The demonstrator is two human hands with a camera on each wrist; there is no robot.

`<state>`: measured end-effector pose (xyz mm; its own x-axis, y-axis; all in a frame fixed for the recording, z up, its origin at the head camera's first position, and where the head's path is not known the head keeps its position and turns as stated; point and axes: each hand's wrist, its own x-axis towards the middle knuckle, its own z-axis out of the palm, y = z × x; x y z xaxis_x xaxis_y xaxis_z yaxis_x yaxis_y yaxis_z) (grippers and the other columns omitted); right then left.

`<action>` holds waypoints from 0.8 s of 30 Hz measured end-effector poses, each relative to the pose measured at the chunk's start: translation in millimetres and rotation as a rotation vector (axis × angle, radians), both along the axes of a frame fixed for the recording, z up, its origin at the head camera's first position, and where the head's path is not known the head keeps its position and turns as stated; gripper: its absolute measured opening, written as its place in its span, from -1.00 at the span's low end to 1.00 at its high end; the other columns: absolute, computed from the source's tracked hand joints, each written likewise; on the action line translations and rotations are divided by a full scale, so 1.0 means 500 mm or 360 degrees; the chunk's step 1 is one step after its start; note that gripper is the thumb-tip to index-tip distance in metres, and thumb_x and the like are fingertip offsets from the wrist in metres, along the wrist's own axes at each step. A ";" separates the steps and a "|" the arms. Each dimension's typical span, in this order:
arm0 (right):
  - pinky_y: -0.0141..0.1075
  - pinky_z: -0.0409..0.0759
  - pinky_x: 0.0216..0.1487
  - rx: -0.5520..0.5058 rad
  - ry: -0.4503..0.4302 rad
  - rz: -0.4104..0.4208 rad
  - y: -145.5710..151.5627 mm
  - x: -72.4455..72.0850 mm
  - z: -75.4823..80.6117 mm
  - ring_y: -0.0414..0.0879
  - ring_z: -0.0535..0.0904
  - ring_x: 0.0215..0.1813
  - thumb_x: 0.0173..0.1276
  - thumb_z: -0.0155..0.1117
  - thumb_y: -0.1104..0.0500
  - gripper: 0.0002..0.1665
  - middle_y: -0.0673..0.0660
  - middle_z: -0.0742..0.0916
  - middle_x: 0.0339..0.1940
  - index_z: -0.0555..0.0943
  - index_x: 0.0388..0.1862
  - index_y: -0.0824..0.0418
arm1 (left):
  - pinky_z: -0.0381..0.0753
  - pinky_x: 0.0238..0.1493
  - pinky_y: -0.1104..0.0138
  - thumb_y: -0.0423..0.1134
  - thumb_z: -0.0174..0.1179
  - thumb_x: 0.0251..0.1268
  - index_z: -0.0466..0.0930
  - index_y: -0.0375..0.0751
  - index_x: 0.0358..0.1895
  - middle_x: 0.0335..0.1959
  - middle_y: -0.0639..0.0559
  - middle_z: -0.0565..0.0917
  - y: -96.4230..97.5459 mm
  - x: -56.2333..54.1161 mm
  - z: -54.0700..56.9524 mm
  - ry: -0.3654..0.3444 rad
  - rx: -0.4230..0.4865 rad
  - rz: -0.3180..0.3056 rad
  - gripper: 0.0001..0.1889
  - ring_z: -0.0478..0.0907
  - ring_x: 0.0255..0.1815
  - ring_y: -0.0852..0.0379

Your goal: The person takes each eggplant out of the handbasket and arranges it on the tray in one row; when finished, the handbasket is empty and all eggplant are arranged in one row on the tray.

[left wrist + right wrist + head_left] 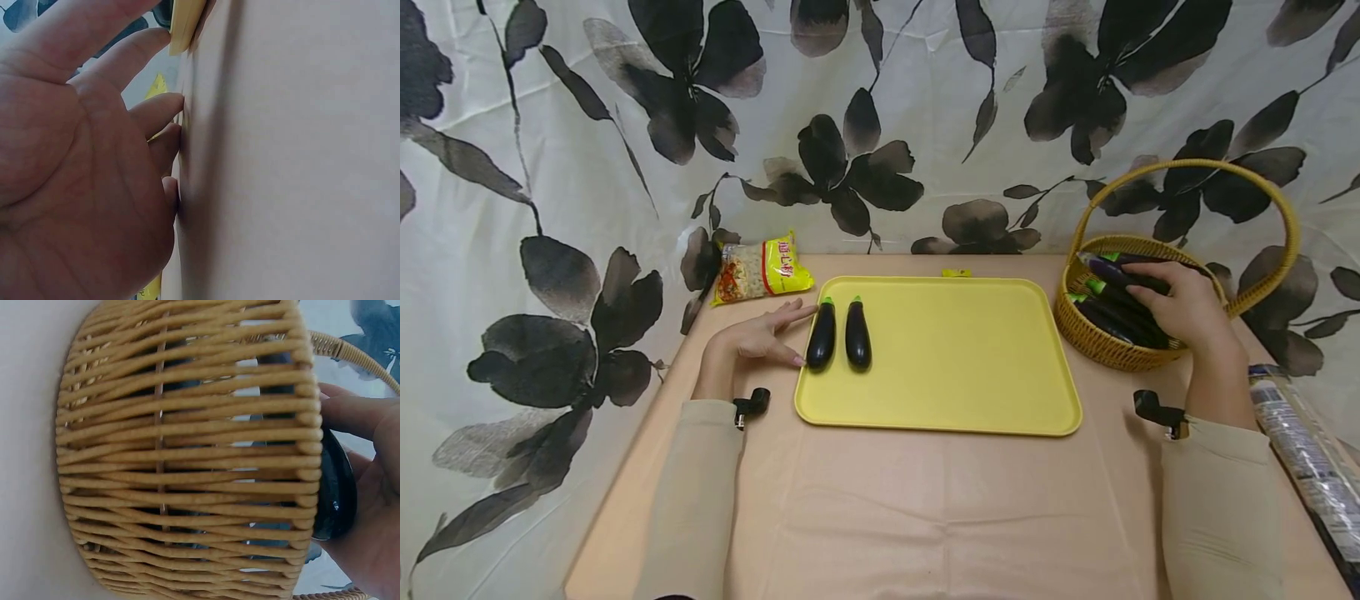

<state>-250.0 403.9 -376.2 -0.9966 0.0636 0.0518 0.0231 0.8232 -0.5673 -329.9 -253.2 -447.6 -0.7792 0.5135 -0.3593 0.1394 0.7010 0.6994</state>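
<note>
Two dark eggplants stand side by side near the left end of a yellow tray [962, 358]: an outer eggplant [822, 337] and an inner eggplant [858, 337]. My left hand [760, 340] rests at the tray's left edge, fingers extended, fingertips close by the outer eggplant; its palm [81, 175] shows in the left wrist view. At the right, my right hand [1191, 304] reaches into a wicker basket [1086, 337] and grips an eggplant [1101, 268] at the top. Other eggplants [1112, 321] lie beneath it. The basket's woven side hides much of them in the right wrist view.
A yellow printed food packet [763, 268] lies behind the left hand. Behind the tray is a small yellow object [956, 272]. The basket's tall handle [1288, 225] arches over it. A long shiny roll or package [1303, 450] lies at the right edge.
</note>
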 end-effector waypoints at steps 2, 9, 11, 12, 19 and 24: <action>0.49 0.21 0.40 -0.0014 0.0008 -0.0009 -0.005 0.003 -0.001 0.53 0.22 0.52 0.69 0.03 -0.05 -0.41 0.50 0.39 0.52 0.43 0.55 0.17 | -0.16 0.66 -0.26 0.09 0.66 -0.09 0.11 0.47 0.64 0.77 0.06 -0.25 0.000 0.000 -0.001 0.0009 -0.0005 -0.0008 0.18 -0.40 0.77 -0.12; 0.48 0.20 0.40 -0.0013 0.0056 0.0033 -0.015 0.008 0.000 0.53 0.24 0.50 0.68 0.03 -0.03 -0.42 0.49 0.42 0.49 0.44 0.55 0.15 | -0.16 0.67 -0.23 0.10 0.67 -0.10 0.12 0.45 0.65 0.77 0.06 -0.24 0.001 0.000 -0.001 0.0024 -0.0010 0.0002 0.18 -0.38 0.77 -0.07; 0.49 0.21 0.40 -0.0003 0.0060 0.0056 -0.019 0.010 0.003 0.53 0.24 0.49 0.68 0.05 -0.01 -0.43 0.49 0.44 0.47 0.45 0.54 0.17 | -0.18 0.67 -0.23 0.12 0.66 -0.11 0.11 0.44 0.65 0.77 0.07 -0.24 0.002 0.000 -0.001 0.0026 -0.0012 -0.0001 0.19 -0.38 0.78 -0.07; 0.49 0.21 0.40 0.0001 0.0065 0.0068 -0.021 0.010 0.004 0.53 0.25 0.49 0.68 0.06 0.00 -0.44 0.49 0.44 0.47 0.45 0.54 0.17 | -0.18 0.67 -0.24 0.13 0.66 -0.11 0.11 0.44 0.65 0.77 0.07 -0.24 0.002 0.000 0.000 0.0029 -0.0014 -0.0002 0.19 -0.38 0.78 -0.07; 0.49 0.25 0.36 -0.0060 0.0075 0.0133 -0.041 0.011 0.013 0.50 0.27 0.49 0.67 0.07 -0.05 -0.41 0.45 0.45 0.48 0.45 0.54 0.17 | -0.22 0.65 -0.28 0.07 0.66 -0.06 0.12 0.38 0.66 0.77 0.01 -0.27 0.001 0.001 0.004 0.0029 0.0010 -0.0024 0.17 -0.42 0.76 -0.16; 0.49 0.24 0.37 -0.0074 0.0047 0.0200 -0.064 0.011 0.020 0.49 0.24 0.52 0.67 0.06 -0.07 -0.40 0.45 0.44 0.49 0.43 0.55 0.15 | -0.21 0.66 -0.28 0.07 0.66 -0.06 0.12 0.38 0.66 0.77 0.00 -0.27 0.000 0.002 0.004 0.0034 0.0013 -0.0028 0.16 -0.42 0.77 -0.15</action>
<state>-244.5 371.9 -366.3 -0.9950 -0.0583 0.0809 -0.0955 0.7913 -0.6039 -328.8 -253.2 -445.4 -0.7775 0.5300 -0.3386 0.1665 0.6926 0.7018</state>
